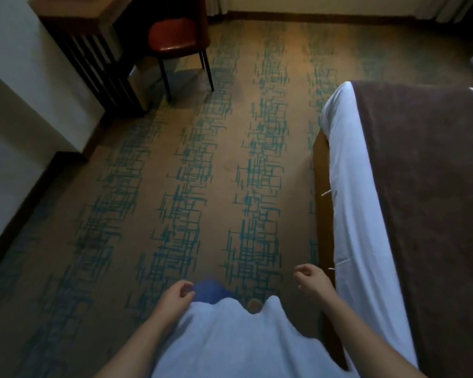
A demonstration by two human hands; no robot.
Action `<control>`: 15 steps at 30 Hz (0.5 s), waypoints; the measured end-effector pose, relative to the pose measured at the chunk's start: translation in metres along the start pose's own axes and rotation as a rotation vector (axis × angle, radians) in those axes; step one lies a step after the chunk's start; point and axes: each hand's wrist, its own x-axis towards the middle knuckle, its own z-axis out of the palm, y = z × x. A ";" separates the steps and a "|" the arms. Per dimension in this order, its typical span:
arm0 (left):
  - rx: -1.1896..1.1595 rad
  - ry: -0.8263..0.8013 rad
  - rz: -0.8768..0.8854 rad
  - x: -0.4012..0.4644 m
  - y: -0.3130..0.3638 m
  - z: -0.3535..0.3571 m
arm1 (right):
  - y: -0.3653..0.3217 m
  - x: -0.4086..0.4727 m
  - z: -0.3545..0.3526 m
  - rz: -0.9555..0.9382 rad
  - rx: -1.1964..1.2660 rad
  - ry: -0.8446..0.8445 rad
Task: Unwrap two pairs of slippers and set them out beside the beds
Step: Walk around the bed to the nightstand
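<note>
— Carpet fills most of the view, tan with teal crosshatched stripes, dimly lit. What stands around the bed?

— That bed runs along the right edge, white sheet on its near side and a dark brown runner laid across it. Far from the bed, at the upper left, a dark wooden desk stands against the wall, with a red-seated chair just beside it.

— And the hands?

— Both hang low in front of the person's pale shirt, left of the bed. The right hand is the nearer one to the bed, close to the mattress edge but apart from it, fingers loosely curled with nothing in them. The left hand is further from the bed, fingers also loosely curled and holding nothing that I can make out.

— Any slippers by the bed?

— I cannot tell. Something blue and blurred shows just beyond the shirt hem, beside the left hand, and a small tan shape peeks out nearer the bed. Both are too smeared to name.
</note>
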 end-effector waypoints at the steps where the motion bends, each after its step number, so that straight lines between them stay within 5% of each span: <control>1: -0.028 0.022 -0.012 0.010 0.011 -0.003 | -0.017 0.015 -0.010 -0.009 -0.025 -0.015; 15: -0.035 -0.044 -0.027 0.247 0.215 -0.107 | -0.173 0.197 -0.086 0.127 -0.032 0.043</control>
